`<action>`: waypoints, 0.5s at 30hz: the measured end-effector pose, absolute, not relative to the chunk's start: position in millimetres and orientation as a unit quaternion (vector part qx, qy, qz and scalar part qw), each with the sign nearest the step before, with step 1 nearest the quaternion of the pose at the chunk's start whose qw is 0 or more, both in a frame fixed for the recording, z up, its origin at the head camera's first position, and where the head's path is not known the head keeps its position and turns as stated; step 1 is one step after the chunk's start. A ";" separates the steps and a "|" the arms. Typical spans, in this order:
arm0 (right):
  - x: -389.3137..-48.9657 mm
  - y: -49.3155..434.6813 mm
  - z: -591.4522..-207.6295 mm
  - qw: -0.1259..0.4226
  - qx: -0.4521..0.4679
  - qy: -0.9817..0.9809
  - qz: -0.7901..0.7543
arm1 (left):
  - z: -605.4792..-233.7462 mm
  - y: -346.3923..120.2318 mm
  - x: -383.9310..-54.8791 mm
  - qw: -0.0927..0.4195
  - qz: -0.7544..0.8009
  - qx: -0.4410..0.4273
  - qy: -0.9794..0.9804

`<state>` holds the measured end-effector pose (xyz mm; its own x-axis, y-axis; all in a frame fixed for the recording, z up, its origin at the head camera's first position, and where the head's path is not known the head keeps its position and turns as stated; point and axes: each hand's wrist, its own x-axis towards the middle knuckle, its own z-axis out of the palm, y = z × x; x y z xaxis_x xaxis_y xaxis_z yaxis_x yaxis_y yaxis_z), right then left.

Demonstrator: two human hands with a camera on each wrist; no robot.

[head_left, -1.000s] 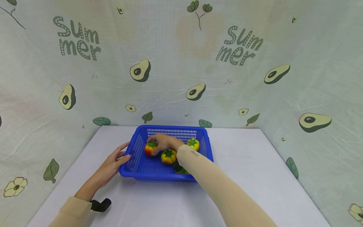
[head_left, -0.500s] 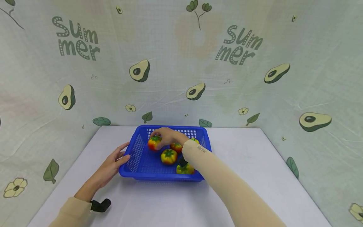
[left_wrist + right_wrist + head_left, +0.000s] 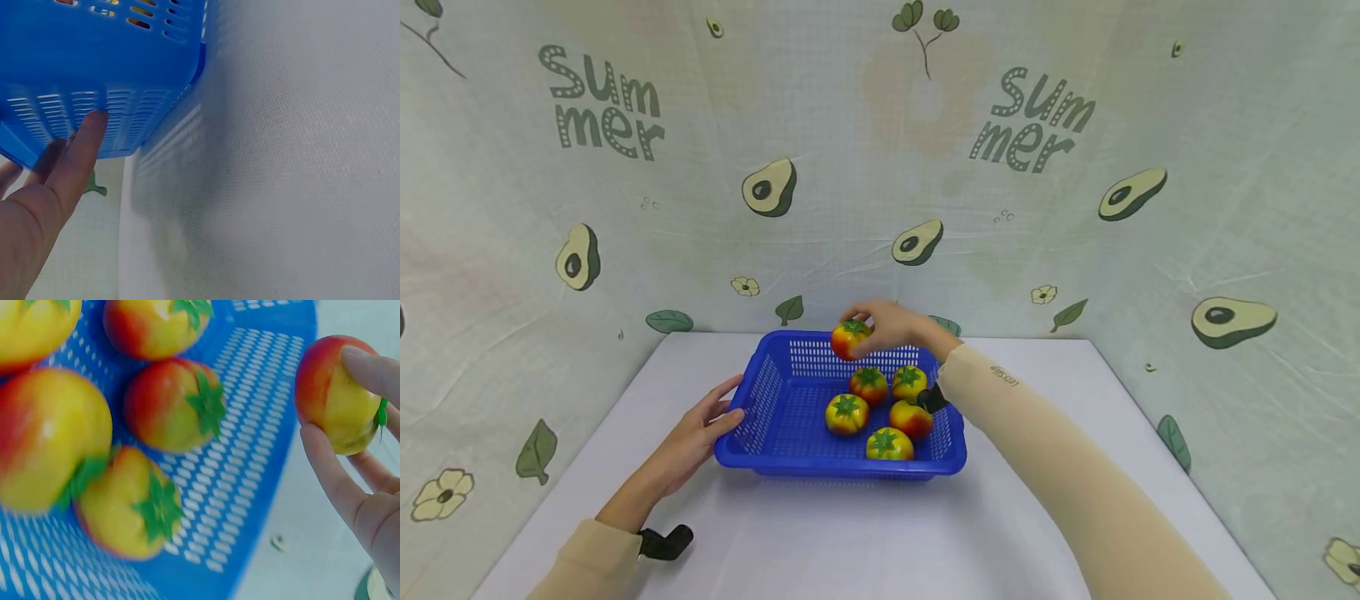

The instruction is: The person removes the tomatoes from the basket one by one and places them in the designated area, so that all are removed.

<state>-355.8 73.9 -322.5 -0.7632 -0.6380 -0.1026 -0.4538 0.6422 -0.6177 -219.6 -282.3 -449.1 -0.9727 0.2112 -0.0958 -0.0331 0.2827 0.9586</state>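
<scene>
Your right hand (image 3: 891, 325) pinches a round, glossy red-and-yellow fruit (image 3: 847, 340) aloft near 12 o'clock of the blue rectangular plastic basket (image 3: 820, 466); likely a carrying step, next needing a steady grip. Your straight-fingered left hand (image 3: 696, 432) touches the basket at 9 o'clock.

Basket (image 3: 842, 467) was blue with a slotted pattern. Fruits (image 3: 848, 343) were red fading into yellow, leafy tops (image 3: 159, 509) green. Table (image 3: 1045, 400) was white. Backdrop (image 3: 850, 108) was pale grey-green, printed with cream-and-dark-green avocados (image 3: 771, 188), green leaves (image 3: 537, 451), cream flowers (image 3: 442, 493), grey-green "summer" lettering (image 3: 1033, 121). Sleeves (image 3: 1052, 467) were beige, wrist devices (image 3: 667, 542) black.
</scene>
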 end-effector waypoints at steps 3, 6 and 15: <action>-354.1 91.3 -314.0 0.143 -0.303 0.895 -0.296 | -450.3 -282.6 -218.3 0.103 0.597 0.054 0.794; -350.9 111.7 -307.5 0.127 -0.296 0.896 -0.305 | -450.6 -282.3 -217.7 0.103 0.596 0.054 0.795; -343.2 174.9 -301.2 0.073 -0.268 0.912 -0.303 | -450.0 -283.0 -217.6 0.100 0.591 0.057 0.799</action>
<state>-343.2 174.9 -301.2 -0.8456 -0.5330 0.0297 -0.4448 0.6726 -0.5914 -217.6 -283.0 -450.0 -0.9736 0.2091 -0.0917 -0.0265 0.2953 0.9550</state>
